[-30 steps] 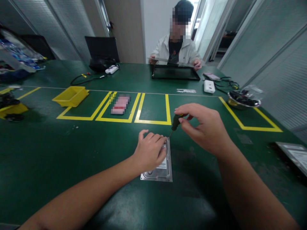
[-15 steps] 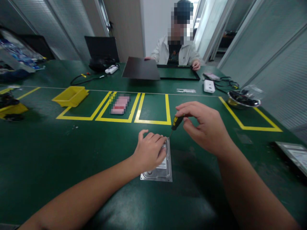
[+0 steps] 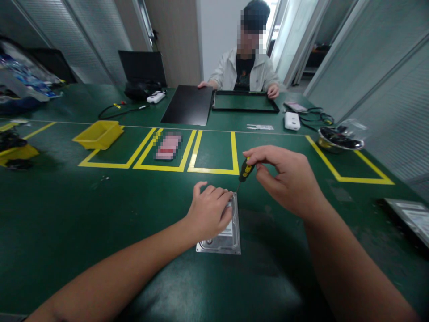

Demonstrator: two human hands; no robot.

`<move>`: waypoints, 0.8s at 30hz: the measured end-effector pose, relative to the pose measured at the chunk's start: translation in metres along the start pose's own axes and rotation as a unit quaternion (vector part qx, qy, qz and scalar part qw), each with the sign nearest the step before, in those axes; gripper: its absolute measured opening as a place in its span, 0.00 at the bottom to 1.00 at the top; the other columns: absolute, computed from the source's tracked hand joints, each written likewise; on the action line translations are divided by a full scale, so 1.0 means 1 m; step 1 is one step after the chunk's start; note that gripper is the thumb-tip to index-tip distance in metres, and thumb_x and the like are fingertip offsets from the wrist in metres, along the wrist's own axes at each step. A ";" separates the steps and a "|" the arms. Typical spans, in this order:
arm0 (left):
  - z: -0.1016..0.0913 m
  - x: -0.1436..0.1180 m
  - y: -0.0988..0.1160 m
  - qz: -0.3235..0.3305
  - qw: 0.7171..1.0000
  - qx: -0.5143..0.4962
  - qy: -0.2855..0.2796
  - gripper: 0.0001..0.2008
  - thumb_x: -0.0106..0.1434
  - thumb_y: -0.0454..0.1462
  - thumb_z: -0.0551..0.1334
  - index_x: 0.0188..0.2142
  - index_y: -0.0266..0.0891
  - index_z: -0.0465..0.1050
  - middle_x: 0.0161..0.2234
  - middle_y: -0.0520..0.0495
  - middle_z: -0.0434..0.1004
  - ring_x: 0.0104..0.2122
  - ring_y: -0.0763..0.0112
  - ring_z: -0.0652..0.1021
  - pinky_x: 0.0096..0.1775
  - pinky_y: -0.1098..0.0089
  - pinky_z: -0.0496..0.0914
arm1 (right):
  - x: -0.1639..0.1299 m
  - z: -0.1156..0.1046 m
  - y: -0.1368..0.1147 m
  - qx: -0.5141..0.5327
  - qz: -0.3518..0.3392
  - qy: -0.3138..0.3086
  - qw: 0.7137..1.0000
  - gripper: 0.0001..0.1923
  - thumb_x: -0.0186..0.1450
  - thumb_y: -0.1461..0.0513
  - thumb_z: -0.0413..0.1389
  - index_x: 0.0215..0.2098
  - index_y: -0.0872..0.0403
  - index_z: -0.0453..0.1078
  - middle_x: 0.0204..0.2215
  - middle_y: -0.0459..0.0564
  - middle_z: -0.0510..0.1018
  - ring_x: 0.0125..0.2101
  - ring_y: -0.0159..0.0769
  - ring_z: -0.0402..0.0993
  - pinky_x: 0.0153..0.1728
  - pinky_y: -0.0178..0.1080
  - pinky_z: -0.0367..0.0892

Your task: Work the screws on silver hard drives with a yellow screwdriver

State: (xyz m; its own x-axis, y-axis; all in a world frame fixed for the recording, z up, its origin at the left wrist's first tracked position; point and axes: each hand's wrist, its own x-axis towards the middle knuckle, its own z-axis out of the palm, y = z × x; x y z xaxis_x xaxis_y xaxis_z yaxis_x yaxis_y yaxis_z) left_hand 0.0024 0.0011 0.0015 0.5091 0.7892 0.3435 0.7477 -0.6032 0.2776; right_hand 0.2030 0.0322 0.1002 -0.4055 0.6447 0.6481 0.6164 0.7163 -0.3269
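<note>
Nearest, a silver hard drive (image 3: 224, 235) lies flat on the green table (image 3: 83, 214). The left hand (image 3: 208, 212) presses down on its far half, fingers together. It looks rigid, fairly heavy and smooth, best held by its edges. Just beyond, the right hand (image 3: 284, 179) pinches a small screwdriver (image 3: 245, 171), tip at the drive's far corner. Farther off, another person (image 3: 244, 67) handles a dark panel (image 3: 187, 105).

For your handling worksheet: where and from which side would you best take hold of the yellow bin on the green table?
Probably grip the yellow bin by its near long rim, coming from above: its open top faces up, the rim stands clear of the table, and nothing lies against that side.
</note>
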 end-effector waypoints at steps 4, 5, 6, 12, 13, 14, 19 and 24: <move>0.001 0.000 -0.001 0.001 1.000 0.001 -0.001 0.16 0.64 0.38 0.57 0.51 0.43 0.74 0.46 0.46 0.79 0.44 0.58 0.75 0.58 0.46 0.52 | 0.001 -0.002 -0.001 -0.008 -0.007 -0.007 1.000 0.13 0.59 0.73 0.52 0.37 0.53 0.72 0.40 0.51 0.82 0.43 0.37 0.78 0.47 0.40 0.72; 0.001 0.000 -0.001 0.001 1.000 0.001 -0.001 0.16 0.64 0.38 0.57 0.51 0.43 0.74 0.46 0.47 0.79 0.44 0.58 0.75 0.58 0.46 0.52 | 0.001 -0.002 -0.001 -0.008 -0.008 -0.008 1.000 0.14 0.59 0.73 0.52 0.37 0.53 0.72 0.40 0.51 0.81 0.43 0.37 0.78 0.47 0.40 0.72; 0.002 0.000 -0.001 0.001 1.000 0.001 -0.001 0.16 0.64 0.38 0.57 0.51 0.43 0.74 0.46 0.47 0.79 0.44 0.58 0.75 0.58 0.46 0.52 | 0.001 -0.003 -0.001 -0.008 -0.008 -0.010 1.000 0.14 0.58 0.73 0.52 0.37 0.53 0.72 0.40 0.51 0.81 0.43 0.38 0.78 0.47 0.41 0.72; 0.001 0.000 0.000 0.002 1.000 0.002 0.004 0.17 0.64 0.38 0.58 0.51 0.42 0.74 0.46 0.45 0.79 0.44 0.57 0.75 0.57 0.46 0.53 | 0.003 -0.004 -0.003 -0.008 -0.005 -0.026 1.000 0.14 0.59 0.71 0.52 0.39 0.52 0.73 0.40 0.51 0.81 0.42 0.40 0.77 0.45 0.43 0.73; 0.001 0.000 0.000 0.003 1.000 0.002 0.004 0.17 0.64 0.38 0.58 0.51 0.42 0.74 0.46 0.45 0.79 0.44 0.57 0.75 0.57 0.46 0.53 | 0.003 -0.004 -0.003 -0.008 -0.004 -0.028 1.000 0.14 0.59 0.71 0.52 0.39 0.52 0.73 0.40 0.51 0.80 0.42 0.40 0.77 0.44 0.43 0.72; 0.001 0.000 0.000 0.003 1.000 0.002 0.005 0.17 0.64 0.38 0.58 0.51 0.42 0.74 0.46 0.45 0.79 0.44 0.57 0.75 0.57 0.46 0.53 | 0.003 -0.004 -0.004 -0.009 -0.003 -0.029 1.000 0.13 0.60 0.71 0.52 0.39 0.52 0.73 0.39 0.51 0.80 0.42 0.40 0.77 0.44 0.43 0.72; 0.000 0.000 0.000 0.001 1.000 -0.001 0.003 0.16 0.64 0.38 0.58 0.51 0.43 0.74 0.46 0.45 0.79 0.44 0.57 0.75 0.57 0.46 0.53 | 0.003 -0.004 -0.005 -0.028 0.008 -0.027 0.999 0.10 0.63 0.68 0.54 0.40 0.53 0.75 0.39 0.52 0.79 0.40 0.40 0.76 0.42 0.42 0.71; -0.001 0.000 0.000 -0.001 1.000 -0.003 -0.005 0.17 0.64 0.38 0.58 0.52 0.43 0.73 0.46 0.46 0.79 0.44 0.57 0.75 0.57 0.46 0.53 | 0.002 -0.003 -0.005 -0.050 0.016 -0.021 0.998 0.10 0.64 0.66 0.56 0.42 0.53 0.77 0.37 0.52 0.78 0.38 0.38 0.75 0.40 0.41 0.71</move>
State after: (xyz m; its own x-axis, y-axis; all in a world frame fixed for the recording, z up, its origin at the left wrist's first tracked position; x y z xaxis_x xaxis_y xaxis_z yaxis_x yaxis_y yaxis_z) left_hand 0.0018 0.0009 0.0026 0.5123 0.7911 0.3341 0.7457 -0.6028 0.2840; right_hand 0.2008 0.0289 0.1051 -0.4112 0.6797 0.6073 0.6932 0.6658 -0.2758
